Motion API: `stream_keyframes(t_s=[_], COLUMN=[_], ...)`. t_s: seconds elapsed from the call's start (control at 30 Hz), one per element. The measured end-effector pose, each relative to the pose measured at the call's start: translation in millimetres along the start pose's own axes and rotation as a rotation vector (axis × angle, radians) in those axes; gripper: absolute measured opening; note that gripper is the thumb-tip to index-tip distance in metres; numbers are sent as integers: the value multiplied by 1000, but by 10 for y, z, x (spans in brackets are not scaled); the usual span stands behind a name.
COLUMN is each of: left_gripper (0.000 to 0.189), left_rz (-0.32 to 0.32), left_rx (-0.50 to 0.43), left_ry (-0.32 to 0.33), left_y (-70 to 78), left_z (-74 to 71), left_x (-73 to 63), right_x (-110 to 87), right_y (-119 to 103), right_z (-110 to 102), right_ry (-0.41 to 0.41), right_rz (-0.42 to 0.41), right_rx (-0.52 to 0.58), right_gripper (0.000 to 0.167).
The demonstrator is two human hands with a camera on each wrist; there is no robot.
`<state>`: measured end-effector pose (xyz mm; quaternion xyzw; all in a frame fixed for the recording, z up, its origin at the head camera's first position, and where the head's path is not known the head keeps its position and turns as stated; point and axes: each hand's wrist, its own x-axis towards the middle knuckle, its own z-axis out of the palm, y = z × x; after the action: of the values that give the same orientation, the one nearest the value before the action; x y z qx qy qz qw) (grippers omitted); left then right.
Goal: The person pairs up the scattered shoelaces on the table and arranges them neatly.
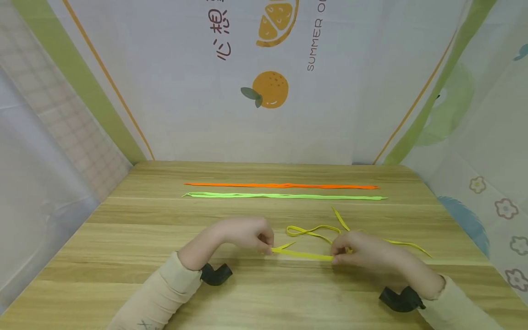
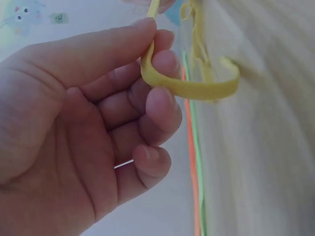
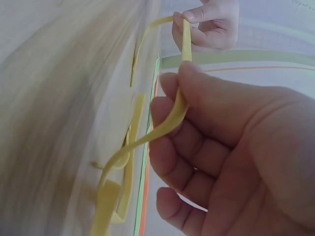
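Observation:
A flat yellow shoelace [image 1: 303,255] is stretched between my two hands, just above the table. My left hand [image 2: 93,113] pinches it between thumb and forefinger, and a short tail of it curls past the fingers in the left wrist view. Some distance along, my right hand [image 3: 221,132] pinches the same lace with thumb and forefinger. The rest of the yellow lace lies in loose loops on the table behind and beside the right hand, partly hidden by it. Beyond both hands, a green shoelace [image 1: 284,196] and an orange shoelace [image 1: 264,185] lie straight, side by side.
The wooden table [image 1: 123,247] has its far edge against a printed white cloth [image 1: 185,114]. Similar cloth hangs at the left and right. Black wrist mounts [image 1: 216,274] sit under both wrists, close to the tabletop.

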<state>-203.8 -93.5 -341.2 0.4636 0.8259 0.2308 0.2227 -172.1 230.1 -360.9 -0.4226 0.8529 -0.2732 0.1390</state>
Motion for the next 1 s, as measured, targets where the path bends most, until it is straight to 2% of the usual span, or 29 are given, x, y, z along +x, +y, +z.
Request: stream_keyframes(t_s=[0.53, 0.83, 1.0], left_gripper=[20, 19, 16], left_rz=[17, 28, 23], left_rx=[-36, -25, -53], left_ry=[42, 77, 76], left_y=[-29, -72, -120], left_z=[-207, -295, -340], left_x=[-181, -261, -295], right_x=[-75, -106, -131], right_y=[83, 122, 141], right_z=[-130, -224, -276], right_ry=[65, 126, 132], right_rz=[14, -16, 37], right_rx=[44, 24, 59], right_gripper=[18, 13, 13])
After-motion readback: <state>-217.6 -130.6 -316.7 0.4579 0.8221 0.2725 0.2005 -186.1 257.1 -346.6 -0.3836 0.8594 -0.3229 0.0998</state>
